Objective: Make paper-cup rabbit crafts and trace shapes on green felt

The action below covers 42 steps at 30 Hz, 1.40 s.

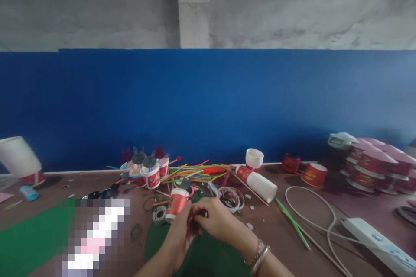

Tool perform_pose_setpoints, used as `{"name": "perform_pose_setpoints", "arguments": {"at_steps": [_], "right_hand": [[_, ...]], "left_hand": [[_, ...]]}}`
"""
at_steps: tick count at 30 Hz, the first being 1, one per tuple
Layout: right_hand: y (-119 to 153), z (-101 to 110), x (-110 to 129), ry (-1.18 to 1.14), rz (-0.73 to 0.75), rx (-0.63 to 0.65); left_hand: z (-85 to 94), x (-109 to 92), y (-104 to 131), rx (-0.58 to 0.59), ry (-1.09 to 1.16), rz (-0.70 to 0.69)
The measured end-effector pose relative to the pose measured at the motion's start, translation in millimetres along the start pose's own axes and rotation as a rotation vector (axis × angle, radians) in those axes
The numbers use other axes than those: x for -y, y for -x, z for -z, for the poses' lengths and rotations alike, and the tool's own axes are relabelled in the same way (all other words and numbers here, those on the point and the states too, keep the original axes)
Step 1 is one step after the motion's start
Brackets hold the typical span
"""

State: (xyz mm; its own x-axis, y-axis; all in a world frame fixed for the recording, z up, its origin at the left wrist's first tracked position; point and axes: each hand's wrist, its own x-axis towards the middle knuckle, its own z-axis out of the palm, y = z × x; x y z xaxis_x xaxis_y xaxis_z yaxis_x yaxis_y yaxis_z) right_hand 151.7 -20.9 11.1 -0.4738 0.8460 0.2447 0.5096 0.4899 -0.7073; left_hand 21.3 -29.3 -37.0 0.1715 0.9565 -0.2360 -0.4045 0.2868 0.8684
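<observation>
Nearest the camera, two forearms reach over a dark green sheet [211, 259], and the hands meet above its far edge: left hand [180, 234], then right hand [214, 217], with a bracelet [261, 259] at the right wrist. Their fingers are curled together, tips touching or nearly so; I cannot tell whether something small is pinched between them.

From the left along the counter [276, 238]: a leaning stack of white cups [17, 158], a blue cylinder [29, 193], a bright green sheet [42, 229], then a cluster of decorated cups [151, 177] by the wall.

A grey ring [159, 215] sits just left of the red-and-white cup [177, 204]. That cup is just beyond the left hand, the nearer of the two, and looks close to touching its fingers. It appears tilted, its long axis running from lower left to upper right, away from the person; the right hand is farther off.

Behind lie coloured sticks [195, 172]; rightward come a clear coil [240, 201], nested cups [263, 187], a lone red cup [314, 176], pink-topped cups [373, 166] and a power strip [380, 240].
</observation>
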Motion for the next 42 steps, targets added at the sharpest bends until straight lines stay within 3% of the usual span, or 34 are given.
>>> {"name": "perform_pose_setpoints", "arguments": {"at_steps": [2,3,5,9,16,22,29,32,35,42], "right_hand": [[-0.9,10.8,-9.2,0.112,-0.049,-0.100],[-0.3,16.7,-16.1,0.207,-0.106,-0.155],[2.7,27.7,-32.2,0.443,-0.286,-0.137],[9.7,37.1,-57.5,0.606,-0.407,-0.027],[2.9,30.2,-59.8,0.549,-0.287,-0.032],[2.1,28.5,-44.8,0.345,-0.152,-0.076],[2.9,31.4,-34.4,0.329,-0.143,-0.084],[4.0,30.9,-33.6,0.312,-0.136,-0.060],[5.6,29.6,-29.9,0.258,-0.123,-0.013],[6.2,28.9,-14.8,0.184,-0.111,0.014]], "left_hand": [[-8.9,-5.4,-5.2,-0.009,0.212,0.168],[-12.6,-7.3,-8.0,-0.021,0.252,0.204],[-18.3,-8.0,-13.9,-0.056,0.219,0.208],[-22.1,6.3,-26.2,0.006,-0.077,-0.031],[-7.8,28.6,-34.1,-0.028,-0.574,-0.489],[-3.5,27.0,-29.2,0.096,-0.831,-0.650],[-3.6,23.7,-26.7,0.060,-0.870,-0.803],[-6.2,22.7,-28.1,-0.038,-0.783,-0.798],[-8.3,21.2,-30.1,-0.118,-0.715,-0.694],[-7.4,15.7,-31.5,-0.131,-0.608,-0.616]]}}
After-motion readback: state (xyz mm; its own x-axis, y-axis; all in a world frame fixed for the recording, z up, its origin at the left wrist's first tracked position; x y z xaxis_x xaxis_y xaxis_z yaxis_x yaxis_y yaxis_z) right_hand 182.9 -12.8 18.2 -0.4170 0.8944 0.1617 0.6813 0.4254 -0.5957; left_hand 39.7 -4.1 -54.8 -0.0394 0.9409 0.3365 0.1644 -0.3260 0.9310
